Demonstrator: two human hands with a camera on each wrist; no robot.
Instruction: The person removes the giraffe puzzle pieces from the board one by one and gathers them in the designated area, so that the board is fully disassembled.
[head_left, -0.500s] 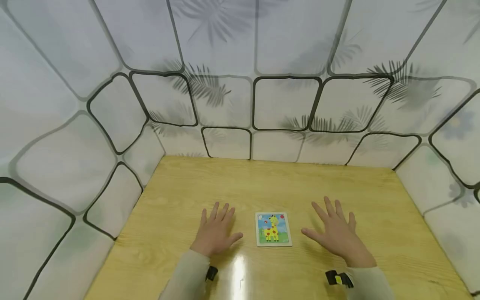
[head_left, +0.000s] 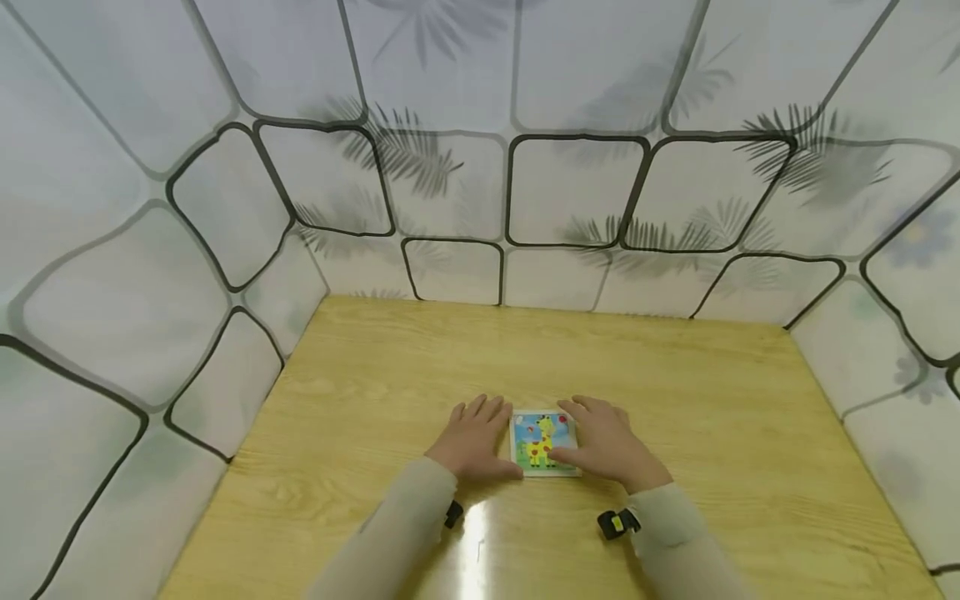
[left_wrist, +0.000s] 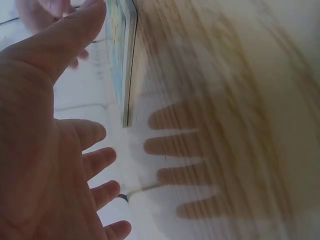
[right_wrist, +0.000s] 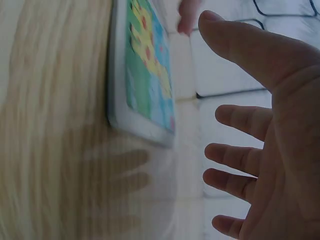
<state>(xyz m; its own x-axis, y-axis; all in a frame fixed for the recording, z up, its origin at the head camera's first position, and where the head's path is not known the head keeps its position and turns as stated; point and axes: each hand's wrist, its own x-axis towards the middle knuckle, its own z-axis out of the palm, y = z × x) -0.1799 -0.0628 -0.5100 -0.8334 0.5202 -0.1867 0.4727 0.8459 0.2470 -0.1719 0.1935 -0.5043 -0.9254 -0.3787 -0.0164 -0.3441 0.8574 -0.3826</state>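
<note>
A square giraffe picture (head_left: 534, 450) with a white border lies flat on the wooden table (head_left: 375, 367). My left hand (head_left: 474, 442) is at its left edge, fingers extended, the thumb near the lower left corner. On the other side, my right hand (head_left: 609, 442) has its thumb over the picture's right part and its fingers by the upper right corner. In the left wrist view the left hand (left_wrist: 45, 125) holds nothing beside the picture's edge (left_wrist: 129, 65). In the right wrist view the right hand (right_wrist: 280, 130) hovers with spread fingers near the picture (right_wrist: 147, 65). Contact is unclear.
Pale fabric walls (head_left: 450, 183) with dark outlines and leaf prints enclose the table at the back and both sides. A bright reflection shows on the tabletop between the forearms. Each wrist wears a small black device.
Both hands have moved inward from either side to the picture's edges. The picture lies in about the same place, and the head view has shifted slightly.
</note>
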